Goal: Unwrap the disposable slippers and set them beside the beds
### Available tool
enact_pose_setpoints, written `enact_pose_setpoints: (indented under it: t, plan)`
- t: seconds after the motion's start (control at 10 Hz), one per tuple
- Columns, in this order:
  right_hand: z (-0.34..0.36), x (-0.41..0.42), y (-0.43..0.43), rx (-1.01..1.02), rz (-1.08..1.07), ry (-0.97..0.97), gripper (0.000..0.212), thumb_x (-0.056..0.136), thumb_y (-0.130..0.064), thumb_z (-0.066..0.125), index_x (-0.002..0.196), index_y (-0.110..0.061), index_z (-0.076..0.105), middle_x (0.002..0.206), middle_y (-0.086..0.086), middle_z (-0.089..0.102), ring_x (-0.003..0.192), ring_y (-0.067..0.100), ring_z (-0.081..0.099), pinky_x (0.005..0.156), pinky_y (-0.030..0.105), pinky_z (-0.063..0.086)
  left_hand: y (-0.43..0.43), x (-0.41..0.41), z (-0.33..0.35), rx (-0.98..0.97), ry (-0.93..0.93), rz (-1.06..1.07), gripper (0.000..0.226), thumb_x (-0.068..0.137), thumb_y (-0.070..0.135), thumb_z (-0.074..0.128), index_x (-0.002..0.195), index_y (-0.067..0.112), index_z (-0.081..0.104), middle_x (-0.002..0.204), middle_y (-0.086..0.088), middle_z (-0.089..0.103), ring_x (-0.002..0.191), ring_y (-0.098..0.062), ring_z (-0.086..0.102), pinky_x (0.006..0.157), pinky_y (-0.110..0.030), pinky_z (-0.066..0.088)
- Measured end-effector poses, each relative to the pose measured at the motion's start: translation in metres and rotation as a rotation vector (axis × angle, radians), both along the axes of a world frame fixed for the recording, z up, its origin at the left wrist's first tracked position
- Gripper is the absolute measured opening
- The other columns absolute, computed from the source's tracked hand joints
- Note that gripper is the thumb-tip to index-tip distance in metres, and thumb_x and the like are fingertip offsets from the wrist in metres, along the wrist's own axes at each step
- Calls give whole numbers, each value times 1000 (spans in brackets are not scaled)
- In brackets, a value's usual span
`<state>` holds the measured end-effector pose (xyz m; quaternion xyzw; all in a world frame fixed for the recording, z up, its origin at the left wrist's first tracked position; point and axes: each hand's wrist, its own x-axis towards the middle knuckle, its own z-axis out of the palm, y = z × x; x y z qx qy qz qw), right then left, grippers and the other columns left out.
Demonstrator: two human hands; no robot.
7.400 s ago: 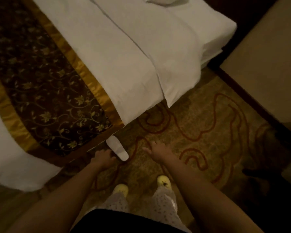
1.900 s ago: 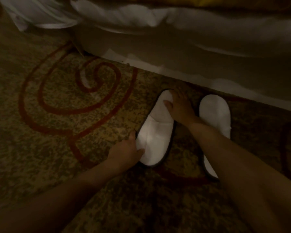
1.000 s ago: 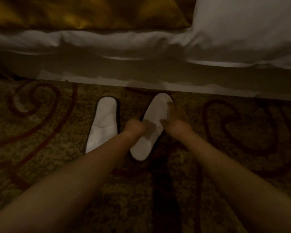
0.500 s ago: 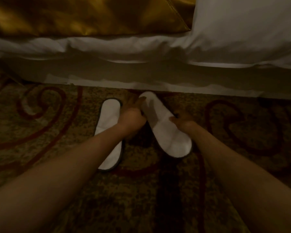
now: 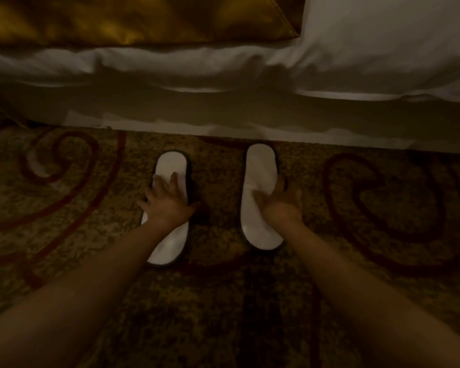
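While hands (image 5: 168, 205) lie open on them, slippers (image 5: 260, 197) lengthwise toward bed (image 5: 223, 107).

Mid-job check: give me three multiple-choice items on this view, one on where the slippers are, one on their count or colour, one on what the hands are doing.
1. Where do the slippers lie?
A. On the carpet beside the bed
B. On top of the bed
C. Inside a drawer

2. How many slippers show, and what colour?
A. One, black
B. Two, white
C. Three, yellow

3. What state are the hands in?
A. Both clenched around a wrapper
B. Both out of view
C. Both open, fingers spread, one at each slipper

Answers: 1 A, the left slipper and right slipper sit on the patterned carpet just short of the bed skirt. 2 B, two white soles with dark edging. 3 C, the left hand lies flat on its slipper and the right hand is open at the other's edge.
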<state>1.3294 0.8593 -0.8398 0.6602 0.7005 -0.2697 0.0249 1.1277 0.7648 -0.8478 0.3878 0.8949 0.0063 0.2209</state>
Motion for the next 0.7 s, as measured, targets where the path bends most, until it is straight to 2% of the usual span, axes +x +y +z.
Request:
enact_pose_setpoints:
  t: [0.1, 0.2, 0.5, 0.7]
  plan:
    - [-7, -2, -10, -83, 170, -31, 103, 78, -75, 42, 150, -22, -9, 159, 14, -10, 146, 36, -4, 119, 47, 3, -4, 3, -5, -16, -9, -17, 96, 82, 64, 50, 150, 31, -9, 161, -11, -11, 145, -44, -4, 114, -62, 10]
    - [-14, 0, -16, -68, 211, -71, 106, 78, -73, 45, 150, -19, -12, 157, 16, -18, 146, 35, -9, 120, 46, 0, -3, 6, -6, -5, -23, -14, 88, 87, 57, 48, 151, 29, -5, 161, -11, -9, 145, -44, -4, 114, -62, 11]
    - [-14, -2, -28, -21, 211, -126, 101, 83, -68, 42, 150, -14, -9, 157, 20, -14, 146, 37, -7, 119, 43, 1, 3, -7, -10, 13, -43, -76, 81, 89, 54, 46, 151, 29, 1, 162, -6, -5, 147, -36, -6, 114, -62, 12]
    - [11, 1, -31, -40, 163, -105, 97, 83, -69, 40, 151, -15, -3, 158, 19, -8, 145, 37, 2, 118, 45, 10, -7, -5, 13, 25, -43, -49, 77, 91, 56, 40, 152, 27, 1, 162, -7, -4, 147, -36, 0, 116, -60, 9]
